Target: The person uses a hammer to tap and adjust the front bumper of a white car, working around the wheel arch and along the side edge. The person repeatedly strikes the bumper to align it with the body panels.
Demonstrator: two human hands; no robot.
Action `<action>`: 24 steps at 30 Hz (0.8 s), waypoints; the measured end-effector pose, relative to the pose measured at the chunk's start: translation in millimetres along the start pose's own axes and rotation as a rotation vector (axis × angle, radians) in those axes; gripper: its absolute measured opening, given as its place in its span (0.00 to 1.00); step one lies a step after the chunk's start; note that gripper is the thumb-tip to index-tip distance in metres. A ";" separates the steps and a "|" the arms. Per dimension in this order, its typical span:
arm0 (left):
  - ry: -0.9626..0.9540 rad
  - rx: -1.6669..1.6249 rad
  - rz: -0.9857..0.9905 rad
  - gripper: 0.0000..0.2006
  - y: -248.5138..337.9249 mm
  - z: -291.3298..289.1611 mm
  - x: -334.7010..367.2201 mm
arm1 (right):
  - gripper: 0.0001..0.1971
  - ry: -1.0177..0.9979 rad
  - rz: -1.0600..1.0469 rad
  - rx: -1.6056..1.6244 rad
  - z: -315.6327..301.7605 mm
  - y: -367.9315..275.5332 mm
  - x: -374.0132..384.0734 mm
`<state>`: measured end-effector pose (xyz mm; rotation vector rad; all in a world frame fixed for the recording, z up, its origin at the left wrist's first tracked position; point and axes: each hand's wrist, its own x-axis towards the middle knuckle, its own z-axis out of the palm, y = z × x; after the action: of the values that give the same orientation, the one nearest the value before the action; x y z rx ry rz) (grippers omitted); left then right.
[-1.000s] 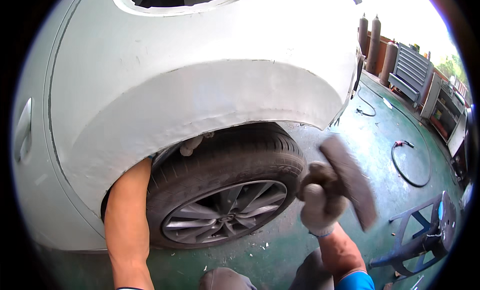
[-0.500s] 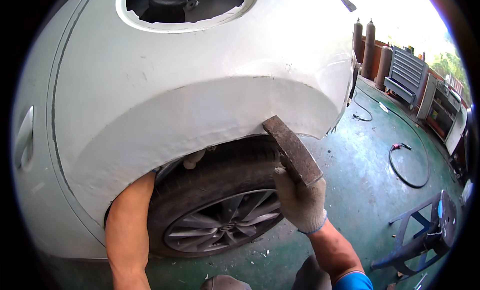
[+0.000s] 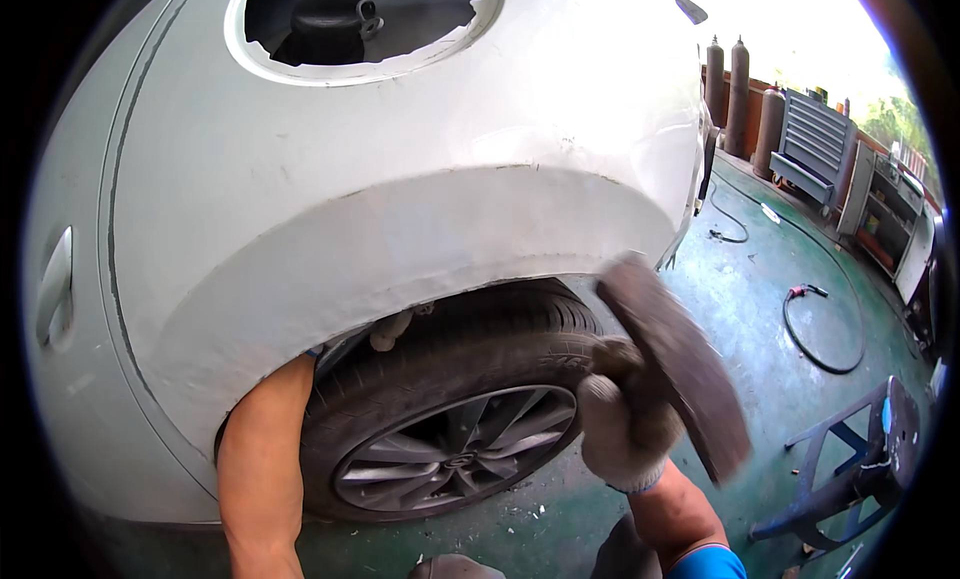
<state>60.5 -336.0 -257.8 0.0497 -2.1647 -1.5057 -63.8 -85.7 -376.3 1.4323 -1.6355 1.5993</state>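
Note:
My right hand [image 3: 628,424], in a pale knit glove, grips a hammer with a heavy brown head [image 3: 685,374]. The head is blurred by motion, raised off the panel and to the right of the wheel arch. My left forearm [image 3: 262,449] reaches up into the gap between the white car fender [image 3: 420,224] and the tyre [image 3: 440,364]. Gloved fingers of my left hand [image 3: 390,331] peek out under the arch edge. The rest of that hand, and anything in it, is hidden behind the fender. Small dents and waves run along the arch lip.
A grey spoked wheel [image 3: 460,459] fills the arch. Above is an open round fuel-filler hole [image 3: 415,24]. To the right stand a dark plastic stool [image 3: 850,469], a cable [image 3: 800,349] on the green floor, a grey tool cabinet [image 3: 812,144] and gas cylinders [image 3: 738,99].
The hammer head has come away from the arch edge and swung to the right, my right hand moving slightly right with it. My left arm stays in the wheel well. The view has shifted slightly.

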 end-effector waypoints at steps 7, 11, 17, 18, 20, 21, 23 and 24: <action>0.011 -0.046 0.048 0.23 -17.5 0.1 7.3 | 0.11 0.068 0.196 0.090 17.9 18.1 8.7; 0.031 -0.034 0.057 0.27 8.2 8.6 -4.7 | 0.15 0.120 0.069 0.186 8.3 8.2 -6.2; 0.139 0.054 0.167 0.24 -38.9 -1.1 12.3 | 0.20 -0.045 0.183 -0.044 16.9 17.3 10.1; 0.134 0.073 0.177 0.23 -40.0 -12.8 6.0 | 0.19 -0.020 0.160 0.007 16.4 5.8 11.7; -0.039 0.015 0.140 0.24 -16.0 -27.5 -7.1 | 0.18 -0.008 0.105 0.114 18.7 -1.9 4.1; -0.110 -0.024 0.105 0.25 -14.5 -18.6 -0.5 | 0.18 -0.008 0.058 0.097 8.7 6.0 -1.9; -0.096 0.035 0.013 0.25 -1.6 2.6 4.0 | 0.17 -0.016 0.057 0.033 4.4 14.8 -3.4; -0.069 0.063 -0.004 0.25 0.1 6.9 4.8 | 0.17 -0.020 0.103 -0.018 10.8 18.0 2.2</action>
<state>53.5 -331.4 -257.8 0.0239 -2.2684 -1.4610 -76.6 -100.0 -385.2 1.3798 -1.7564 1.6263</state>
